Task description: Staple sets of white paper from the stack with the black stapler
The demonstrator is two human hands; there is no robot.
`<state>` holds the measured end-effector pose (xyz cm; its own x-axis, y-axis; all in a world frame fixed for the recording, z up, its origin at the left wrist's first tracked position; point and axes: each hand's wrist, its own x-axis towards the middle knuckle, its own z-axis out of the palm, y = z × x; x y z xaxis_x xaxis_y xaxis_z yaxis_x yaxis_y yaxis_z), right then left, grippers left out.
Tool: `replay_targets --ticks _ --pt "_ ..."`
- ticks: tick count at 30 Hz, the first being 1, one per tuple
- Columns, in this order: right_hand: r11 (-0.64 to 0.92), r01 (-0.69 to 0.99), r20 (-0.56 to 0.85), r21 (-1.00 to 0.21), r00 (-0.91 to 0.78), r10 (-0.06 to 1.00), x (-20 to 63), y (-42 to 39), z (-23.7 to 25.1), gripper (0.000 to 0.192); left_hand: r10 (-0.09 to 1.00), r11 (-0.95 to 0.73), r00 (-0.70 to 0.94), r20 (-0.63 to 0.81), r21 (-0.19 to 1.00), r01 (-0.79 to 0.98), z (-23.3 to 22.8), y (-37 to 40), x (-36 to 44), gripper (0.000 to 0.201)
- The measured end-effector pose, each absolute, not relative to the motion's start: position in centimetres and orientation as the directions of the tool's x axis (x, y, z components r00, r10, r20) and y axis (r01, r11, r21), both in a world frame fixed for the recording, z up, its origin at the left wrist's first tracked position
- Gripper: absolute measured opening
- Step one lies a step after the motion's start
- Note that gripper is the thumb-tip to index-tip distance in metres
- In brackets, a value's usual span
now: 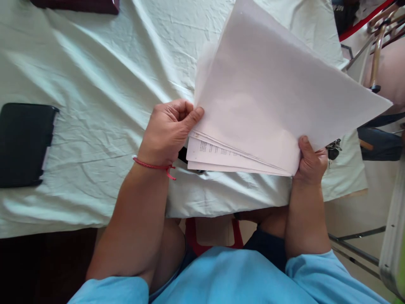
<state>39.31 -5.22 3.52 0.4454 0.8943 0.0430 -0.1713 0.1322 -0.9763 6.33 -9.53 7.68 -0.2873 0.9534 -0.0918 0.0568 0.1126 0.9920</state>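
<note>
Pale green-white cloth, wrinkled and soft, covers the table (95,76) and drapes over its near edge. White paper sheets (265,97), one loose stack, thin and flat, are held up above the cloth at centre right; exact sheet count not readable, at least four edges fan out at the lower side. Top sheet blank, and a lower sheet shows small printed text. Long axis of the stack runs from the lower left near the hands up and away to the right, with one far corner pointing right past the table edge. Black flat case (23,143), one, rectangular with rounded corners, lies on the cloth at far left, well apart from the paper. Dark maroon object (79,5), one, cut off at the top edge. Left hand (167,128) curled closed, thumb pressed on the stack's left edge, red string bracelet (155,166) on the wrist. Right hand (311,162) clamped on the stack's lower right corner, thumb on top. Keys (333,148), small metal bunch, just beside the right hand; count unclear.
</note>
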Motion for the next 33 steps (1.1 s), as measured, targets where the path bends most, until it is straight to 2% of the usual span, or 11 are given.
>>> replay_targets --ticks 4,10,13,17,21,25,28,30,33 --pt "0.141 -0.177 0.047 -0.974 0.450 0.892 39.1 -5.3 3.7 0.043 0.945 0.144 -0.308 -0.110 0.985 0.091 8.0 -9.8 6.3 0.058" --pt "0.170 -0.170 0.070 -0.971 0.475 0.877 39.2 -5.1 3.4 0.049 0.938 0.154 -0.331 -0.101 0.979 0.136 8.0 -9.9 6.4 0.057" --pt "0.255 -0.139 0.153 -0.957 0.506 0.849 39.4 -5.1 3.2 0.048 0.943 0.097 -0.331 -0.038 0.982 0.164 7.7 -9.9 6.3 0.045" --pt "0.323 -0.130 0.209 -0.937 0.533 0.820 39.9 -5.1 3.3 0.047 0.940 -0.101 -0.312 0.141 0.985 0.139 7.2 -9.8 6.4 0.026" --pt "0.310 -0.143 0.188 -0.940 0.544 0.818 40.6 -5.4 3.7 0.048 0.926 -0.175 -0.311 0.215 0.973 0.153 7.2 -9.9 6.2 0.020" --pt "0.264 -0.126 0.184 -0.956 0.442 0.878 41.3 -5.9 4.0 0.059 0.942 -0.152 -0.274 0.193 0.975 0.164 7.8 -10.0 6.0 0.024" --pt "0.210 -0.048 0.180 -0.977 0.354 0.918 41.4 -6.1 3.9 0.062 0.969 -0.122 -0.201 0.146 0.984 0.130 7.9 -9.9 6.1 0.027" --pt "0.198 -0.002 0.183 -0.980 0.367 0.912 41.4 -5.9 3.5 0.062 0.973 -0.100 -0.192 0.130 0.982 0.162 7.8 -9.8 6.1 0.029" --pt "0.223 0.012 0.201 -0.975 0.477 0.855 41.7 -5.5 2.8 0.066 0.938 -0.172 -0.264 0.227 0.961 0.215 7.5 -9.8 6.1 0.024"
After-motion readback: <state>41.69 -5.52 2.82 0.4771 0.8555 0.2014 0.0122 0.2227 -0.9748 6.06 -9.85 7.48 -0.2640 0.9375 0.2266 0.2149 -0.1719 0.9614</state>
